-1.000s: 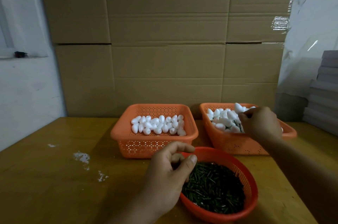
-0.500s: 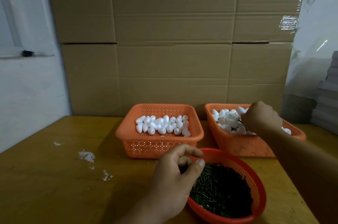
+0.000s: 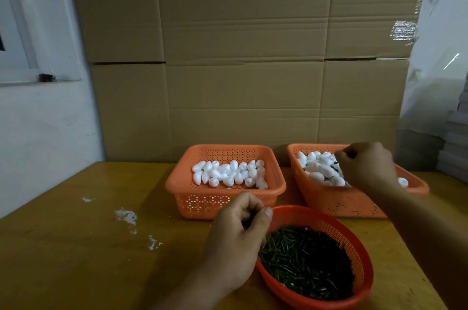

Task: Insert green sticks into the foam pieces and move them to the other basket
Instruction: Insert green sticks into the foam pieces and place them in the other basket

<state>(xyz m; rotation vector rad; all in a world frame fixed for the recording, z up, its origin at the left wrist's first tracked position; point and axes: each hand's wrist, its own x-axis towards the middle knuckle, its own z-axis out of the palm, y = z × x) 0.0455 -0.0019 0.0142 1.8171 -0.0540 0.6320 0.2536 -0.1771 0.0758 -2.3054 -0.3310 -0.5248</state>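
Reaching right hand point(image 3: 367, 166) into right basket point(image 3: 336, 204), fingers curled, contents unclear; left hand point(image 3: 236, 238) fingers curled, pinching at sticks point(image 3: 306, 261). Foam point(image 3: 228, 175) likely light, dentable: hold sides gently.

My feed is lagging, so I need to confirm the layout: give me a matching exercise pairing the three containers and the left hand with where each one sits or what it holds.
Things:
1. left orange basket
2. right orange basket
3. round red basket
4. left hand

Places or contents:
A. holds the pile of green sticks, nearest the camera
B. at the near-left rim of the stick basket, fingers curled
C. holds foam pieces only, no hand over it
D. holds foam pieces, some with green sticks showing, right hand over it

Pairs: 1-C, 2-D, 3-A, 4-B
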